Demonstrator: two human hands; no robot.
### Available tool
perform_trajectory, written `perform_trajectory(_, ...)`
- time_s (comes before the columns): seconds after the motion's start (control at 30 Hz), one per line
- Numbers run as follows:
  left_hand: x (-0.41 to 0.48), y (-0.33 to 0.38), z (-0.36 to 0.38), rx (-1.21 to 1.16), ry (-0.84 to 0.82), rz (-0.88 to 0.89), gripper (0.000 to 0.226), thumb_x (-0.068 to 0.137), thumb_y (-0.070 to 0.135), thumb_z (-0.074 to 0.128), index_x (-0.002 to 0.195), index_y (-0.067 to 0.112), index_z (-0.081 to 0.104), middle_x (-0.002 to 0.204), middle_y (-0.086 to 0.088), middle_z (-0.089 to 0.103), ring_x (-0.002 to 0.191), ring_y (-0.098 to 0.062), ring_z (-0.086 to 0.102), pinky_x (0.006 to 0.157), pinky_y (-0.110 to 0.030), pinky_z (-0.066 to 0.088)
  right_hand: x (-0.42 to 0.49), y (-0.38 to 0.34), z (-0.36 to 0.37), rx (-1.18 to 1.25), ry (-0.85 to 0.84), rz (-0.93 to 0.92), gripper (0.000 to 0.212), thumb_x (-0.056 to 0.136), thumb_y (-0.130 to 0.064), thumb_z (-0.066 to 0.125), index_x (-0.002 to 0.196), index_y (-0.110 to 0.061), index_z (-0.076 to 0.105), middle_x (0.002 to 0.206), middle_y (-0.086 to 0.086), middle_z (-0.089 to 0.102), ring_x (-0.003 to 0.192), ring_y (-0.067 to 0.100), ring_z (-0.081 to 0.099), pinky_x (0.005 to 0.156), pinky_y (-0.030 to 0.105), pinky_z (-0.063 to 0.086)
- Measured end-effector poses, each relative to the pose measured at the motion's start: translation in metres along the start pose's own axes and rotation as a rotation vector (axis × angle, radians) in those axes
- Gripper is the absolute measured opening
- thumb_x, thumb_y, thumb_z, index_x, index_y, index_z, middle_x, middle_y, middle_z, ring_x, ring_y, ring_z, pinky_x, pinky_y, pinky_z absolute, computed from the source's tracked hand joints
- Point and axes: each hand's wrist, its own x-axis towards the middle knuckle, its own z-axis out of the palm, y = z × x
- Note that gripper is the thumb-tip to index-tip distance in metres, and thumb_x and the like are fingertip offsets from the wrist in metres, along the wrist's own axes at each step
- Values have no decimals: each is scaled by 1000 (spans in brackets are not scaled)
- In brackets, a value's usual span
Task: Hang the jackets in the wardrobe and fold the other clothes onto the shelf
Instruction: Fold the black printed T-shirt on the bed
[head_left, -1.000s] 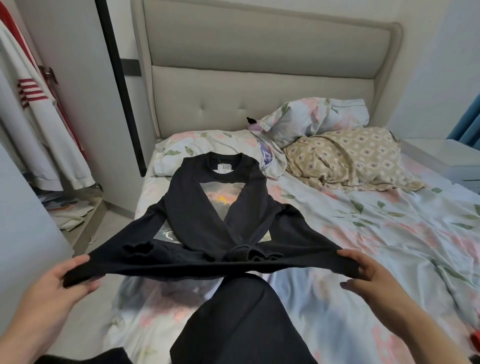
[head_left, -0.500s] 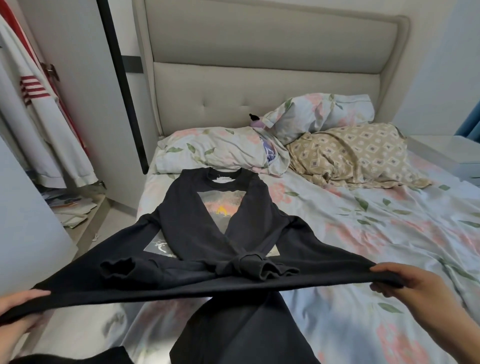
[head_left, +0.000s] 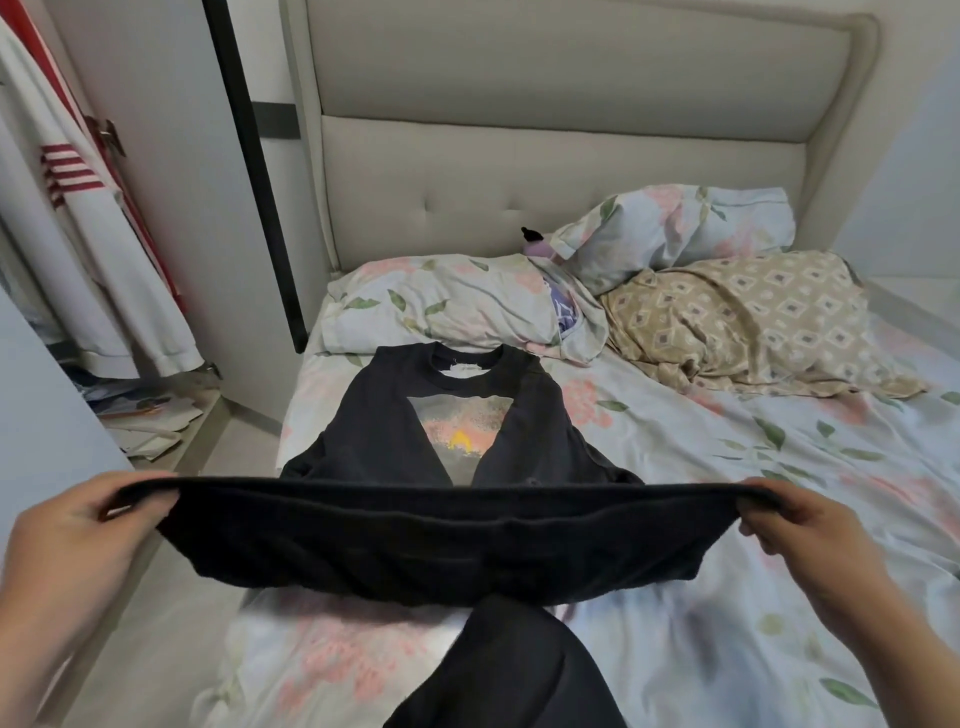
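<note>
The black sweatshirt (head_left: 457, 431) on the bed (head_left: 727, 467) is held by its raised hem, pinched in the fingers of the left hand (head_left: 78, 540) and right hand (head_left: 815, 540).

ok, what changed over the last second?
The left hand and right hand raised the hem of the black sweatshirt and carried it toward the collar; it now hides the crossed sleeves. Both keep pinching the hem corners. The collar end, pillows and near dark garment stayed put.
</note>
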Motion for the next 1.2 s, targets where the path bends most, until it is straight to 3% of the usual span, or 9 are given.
perform_trajectory(0.07,13,8,11,23,-70,-46,13,88,38,65,99,45,70,94,24,71,89,2,65,79,-19,53,18,2,8,3,0,21,27,90,2,62,87,-21,76,61,3,62,51,10,44,48,15,38)
perform_trajectory(0.3,73,-3,59,-27,-139,-115,36,80,51,68,111,36,72,103,9,75,99,-17,70,90,-46,55,87,20,38,-4,16,100,17,91,-11,66,85,-23,77,62,0,64,49,5,47,55,25,42)
perform_trajectory(0.4,82,13,101,-3,-144,-113,12,86,36,68,97,37,75,88,14,75,84,-3,69,74,-20,56,124,39,68,-70,2,168,13,90,-14,69,84,-22,77,65,0,68,59,10,59,62,30,43)
perform_trajectory(0.6,98,-2,172,170,-96,-170,15,95,17,60,85,16,71,77,5,66,72,-13,57,61,-28,39,161,90,134,-256,38,300,16,91,-20,63,78,-18,72,71,7,71,75,31,67,72,38,52)
perform_trajectory(0.73,89,-17,193,320,-255,-237,13,96,17,58,92,12,70,89,-9,69,88,-34,62,66,-37,43,166,100,157,-456,49,321,31,95,-24,54,120,-11,65,111,11,69,99,30,62,87,39,47)
perform_trajectory(0.83,79,-12,186,493,-206,-129,42,92,24,66,129,7,59,128,-19,58,119,-38,52,95,-49,43,142,88,164,-636,37,103,57,95,-30,57,147,-11,42,138,13,54,129,34,48,107,45,37)
perform_trajectory(1.0,6,14,179,711,-493,629,77,84,58,49,145,12,45,155,-11,38,144,-29,29,117,-43,17,67,77,195,-928,-317,-599,63,95,-52,40,150,-22,43,159,9,33,148,28,27,118,48,14)
perform_trajectory(1.1,-24,10,194,874,-746,489,92,81,76,15,157,26,7,164,2,3,151,-16,-2,123,-39,0,55,89,213,-1064,-535,-466,72,94,-65,9,158,-35,8,166,-2,-5,154,20,-7,122,42,-11)
perform_trajectory(1.2,-27,-8,204,905,-702,389,94,77,80,0,157,32,0,165,6,-3,151,-13,-7,123,-40,-5,54,103,219,-1076,-497,-447,72,93,-67,3,158,-36,2,166,-5,-6,153,15,-12,122,39,-12)
